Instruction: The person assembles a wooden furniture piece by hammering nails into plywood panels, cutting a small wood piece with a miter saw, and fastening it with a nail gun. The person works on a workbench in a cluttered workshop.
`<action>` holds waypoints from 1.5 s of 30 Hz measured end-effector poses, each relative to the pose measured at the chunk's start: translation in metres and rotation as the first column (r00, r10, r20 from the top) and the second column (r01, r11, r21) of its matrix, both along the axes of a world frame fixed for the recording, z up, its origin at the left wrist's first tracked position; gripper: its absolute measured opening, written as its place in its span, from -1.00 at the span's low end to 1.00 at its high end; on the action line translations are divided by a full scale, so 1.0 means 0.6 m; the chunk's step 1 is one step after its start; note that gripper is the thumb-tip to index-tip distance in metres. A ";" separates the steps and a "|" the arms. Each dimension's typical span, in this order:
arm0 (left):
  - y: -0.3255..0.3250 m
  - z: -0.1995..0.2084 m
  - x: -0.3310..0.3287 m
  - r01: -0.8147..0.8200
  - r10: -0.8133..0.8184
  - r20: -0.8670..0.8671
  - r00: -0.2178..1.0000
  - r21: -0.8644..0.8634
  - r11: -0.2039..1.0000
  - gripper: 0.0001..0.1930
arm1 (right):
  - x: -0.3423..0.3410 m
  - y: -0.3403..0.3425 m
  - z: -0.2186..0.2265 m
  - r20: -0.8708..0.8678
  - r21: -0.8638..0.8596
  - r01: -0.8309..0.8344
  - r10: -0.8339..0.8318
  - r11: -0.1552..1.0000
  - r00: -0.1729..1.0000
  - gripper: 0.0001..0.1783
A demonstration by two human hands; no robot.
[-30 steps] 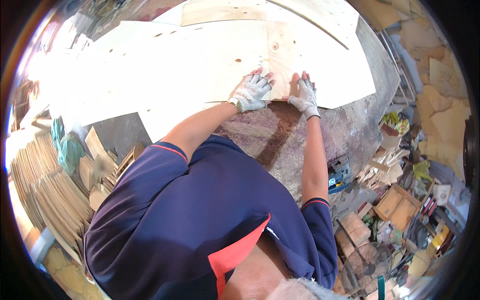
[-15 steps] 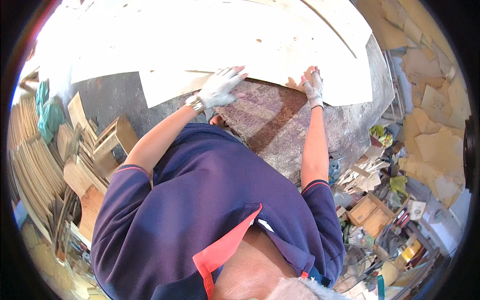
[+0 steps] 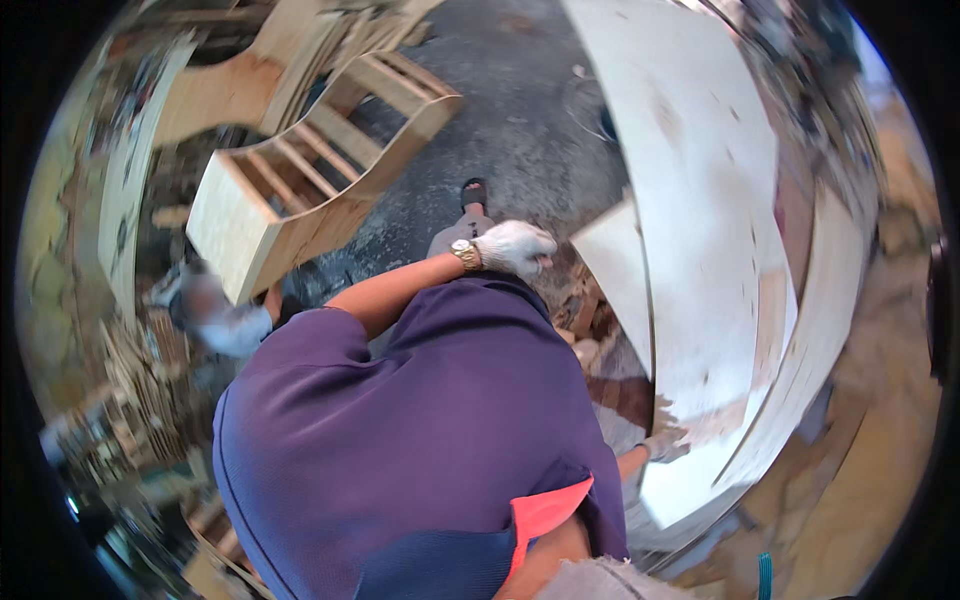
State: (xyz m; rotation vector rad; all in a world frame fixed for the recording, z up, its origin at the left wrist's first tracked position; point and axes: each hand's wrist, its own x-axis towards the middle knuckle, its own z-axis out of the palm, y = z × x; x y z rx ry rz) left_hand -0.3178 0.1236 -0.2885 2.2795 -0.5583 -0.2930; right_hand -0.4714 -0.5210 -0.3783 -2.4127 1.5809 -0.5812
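Note:
My right hand (image 3: 665, 445), in a thin pale glove, lies with its fingers stretched out on the near end of a long, pale plywood sheet (image 3: 700, 200). My left hand (image 3: 515, 247), gloved in white with a watch (image 3: 465, 254) at the wrist, is held in front of my body above my leg. Its fingers curl loosely and nothing shows in them. A smaller plywood piece (image 3: 615, 255) juts out beside the long sheet, between it and my left hand.
At the left stands a curved wooden frame (image 3: 330, 150) with cross slats; another person (image 3: 225, 322) is close behind it. Cut curved boards (image 3: 220, 90) lean farther back. Wood scraps (image 3: 140, 390) are heaped at the left. My sandalled foot (image 3: 474, 193) is on the grey floor (image 3: 520, 110).
My view has swung to the left, bringing the slatted frame and another person into sight. My left hand has come away from the plywood and its fingers have curled. My right hand stays on plywood.

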 end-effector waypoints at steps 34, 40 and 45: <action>0.463 -0.008 -0.007 -0.925 0.932 0.043 0.360 -0.111 0.363 -0.77 | 0.688 1.154 0.137 0.194 0.116 -0.917 0.914 -0.382 -0.357 -0.61; 0.461 -0.007 -0.016 -0.916 0.919 0.047 0.391 -0.085 0.393 -0.76 | 0.656 1.185 0.130 0.231 0.253 -0.868 0.898 -0.428 -0.375 -0.62; 0.464 -0.007 -0.020 -0.911 0.912 0.040 0.408 -0.049 0.410 -0.74 | 0.640 1.187 0.117 0.314 0.289 -0.825 0.863 -0.485 -0.397 -0.65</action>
